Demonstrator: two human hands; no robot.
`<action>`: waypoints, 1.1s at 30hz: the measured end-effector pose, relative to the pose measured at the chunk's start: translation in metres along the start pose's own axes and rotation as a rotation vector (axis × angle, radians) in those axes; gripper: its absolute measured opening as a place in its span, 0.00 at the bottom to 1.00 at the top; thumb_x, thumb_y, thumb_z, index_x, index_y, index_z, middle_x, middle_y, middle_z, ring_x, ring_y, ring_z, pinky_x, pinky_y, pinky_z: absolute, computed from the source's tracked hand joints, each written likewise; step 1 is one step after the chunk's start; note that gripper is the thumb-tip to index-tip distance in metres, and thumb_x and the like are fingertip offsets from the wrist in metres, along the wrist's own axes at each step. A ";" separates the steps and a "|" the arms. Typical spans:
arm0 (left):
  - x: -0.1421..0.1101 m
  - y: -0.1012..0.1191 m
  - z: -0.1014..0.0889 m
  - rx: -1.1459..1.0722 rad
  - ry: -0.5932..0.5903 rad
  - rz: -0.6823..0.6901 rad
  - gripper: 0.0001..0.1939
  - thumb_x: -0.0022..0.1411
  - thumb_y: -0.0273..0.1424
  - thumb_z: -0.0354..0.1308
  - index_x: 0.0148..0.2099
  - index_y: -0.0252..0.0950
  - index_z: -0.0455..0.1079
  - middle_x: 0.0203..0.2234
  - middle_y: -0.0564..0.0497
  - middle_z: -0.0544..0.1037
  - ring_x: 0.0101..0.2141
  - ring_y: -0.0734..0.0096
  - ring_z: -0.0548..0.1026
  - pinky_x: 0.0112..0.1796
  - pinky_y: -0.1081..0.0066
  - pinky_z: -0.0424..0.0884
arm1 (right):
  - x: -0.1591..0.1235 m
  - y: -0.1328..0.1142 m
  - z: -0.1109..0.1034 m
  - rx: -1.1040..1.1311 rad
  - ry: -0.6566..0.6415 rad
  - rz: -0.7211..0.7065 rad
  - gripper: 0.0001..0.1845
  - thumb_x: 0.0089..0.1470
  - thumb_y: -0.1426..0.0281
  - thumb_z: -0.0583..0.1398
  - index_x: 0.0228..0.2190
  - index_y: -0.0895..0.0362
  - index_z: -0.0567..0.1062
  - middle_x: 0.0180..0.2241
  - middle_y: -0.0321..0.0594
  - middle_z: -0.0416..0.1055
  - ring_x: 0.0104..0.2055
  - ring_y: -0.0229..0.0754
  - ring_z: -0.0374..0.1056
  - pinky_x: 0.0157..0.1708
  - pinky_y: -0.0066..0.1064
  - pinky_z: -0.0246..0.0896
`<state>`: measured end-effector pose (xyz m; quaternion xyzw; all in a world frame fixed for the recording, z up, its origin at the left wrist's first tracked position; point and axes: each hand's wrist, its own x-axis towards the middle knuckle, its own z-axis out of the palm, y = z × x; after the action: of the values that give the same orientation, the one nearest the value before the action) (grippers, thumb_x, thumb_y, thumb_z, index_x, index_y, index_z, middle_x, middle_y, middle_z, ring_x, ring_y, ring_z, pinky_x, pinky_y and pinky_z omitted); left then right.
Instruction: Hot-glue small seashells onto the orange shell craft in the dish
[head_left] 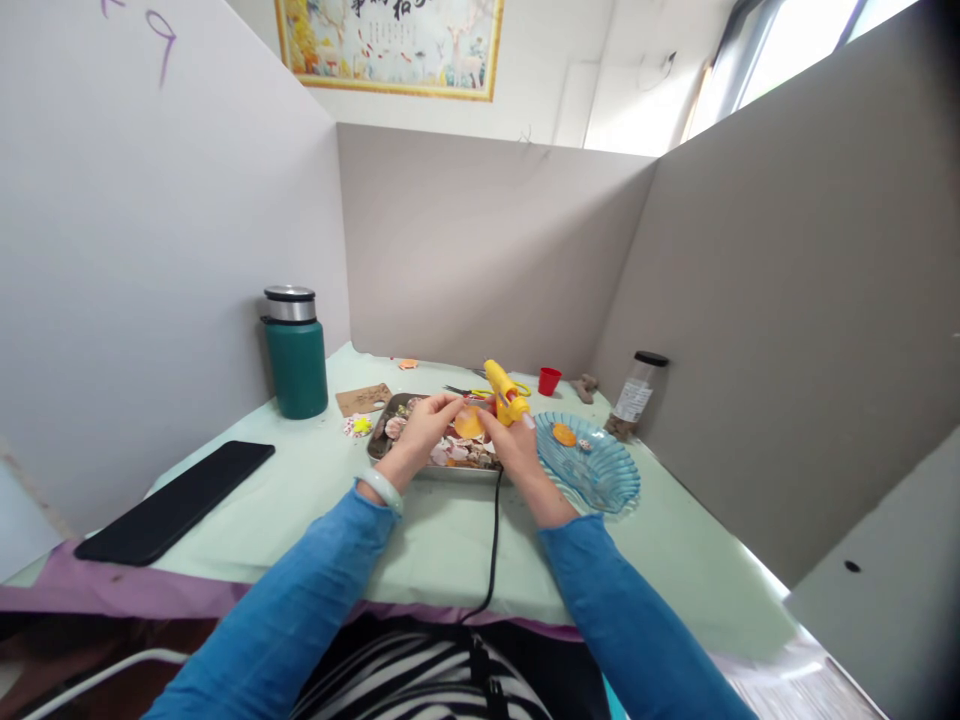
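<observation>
My left hand (421,430) pinches the left edge of a flat, round orange piece (469,423), perhaps a shell. On the piece's other side is my right hand (516,448), its fingertips touching the edge. The same hand is closed on a yellow hot glue gun (507,392), which tilts up and away; its black cord (495,530) runs down to the table's front edge. Both hands are over a metal tray (442,474) of shells (448,452), and they cover part of it. Right of my right hand lies a blue scalloped plate (600,475) with another orange piece (564,434) on it.
On the left stand a green bottle (295,365) and a black flat slab (180,500). Behind the tray are scissors (474,392) and a red cup (549,381). A black-lidded jar (634,398) leans near the right partition (787,300). Partitions enclose three sides.
</observation>
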<state>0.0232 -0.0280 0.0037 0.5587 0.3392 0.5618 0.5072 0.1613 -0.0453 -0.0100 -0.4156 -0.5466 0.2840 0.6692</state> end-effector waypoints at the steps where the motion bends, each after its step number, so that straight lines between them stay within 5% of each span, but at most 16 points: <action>1: 0.000 0.000 0.000 0.000 0.009 0.005 0.20 0.46 0.44 0.67 0.32 0.32 0.73 0.25 0.50 0.75 0.27 0.71 0.72 0.29 0.73 0.69 | 0.000 -0.001 0.000 -0.002 -0.003 0.000 0.17 0.44 0.61 0.63 0.36 0.56 0.72 0.27 0.35 0.70 0.28 0.39 0.66 0.28 0.30 0.63; 12: 0.001 -0.003 -0.003 -0.006 -0.004 0.028 0.22 0.46 0.46 0.67 0.34 0.32 0.75 0.25 0.51 0.76 0.27 0.72 0.72 0.30 0.72 0.69 | 0.002 0.001 0.001 0.077 -0.016 0.119 0.19 0.41 0.62 0.65 0.36 0.57 0.73 0.26 0.34 0.69 0.21 0.35 0.62 0.23 0.31 0.63; 25: 0.002 -0.006 -0.004 0.022 0.030 0.029 0.19 0.48 0.45 0.67 0.30 0.32 0.75 0.24 0.50 0.76 0.28 0.70 0.73 0.30 0.73 0.69 | -0.002 -0.005 0.000 0.024 -0.044 0.090 0.17 0.42 0.63 0.64 0.35 0.56 0.72 0.28 0.34 0.71 0.21 0.36 0.64 0.23 0.30 0.64; 33: -0.001 -0.002 -0.002 -0.020 -0.107 0.019 0.21 0.47 0.42 0.69 0.39 0.31 0.76 0.29 0.48 0.78 0.28 0.71 0.74 0.28 0.73 0.70 | 0.002 0.003 0.001 0.140 0.000 0.114 0.20 0.40 0.61 0.66 0.36 0.57 0.72 0.27 0.33 0.70 0.20 0.35 0.64 0.23 0.31 0.64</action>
<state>0.0219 -0.0284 0.0016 0.5858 0.3007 0.5394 0.5249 0.1610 -0.0415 -0.0115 -0.3982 -0.5011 0.3590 0.6793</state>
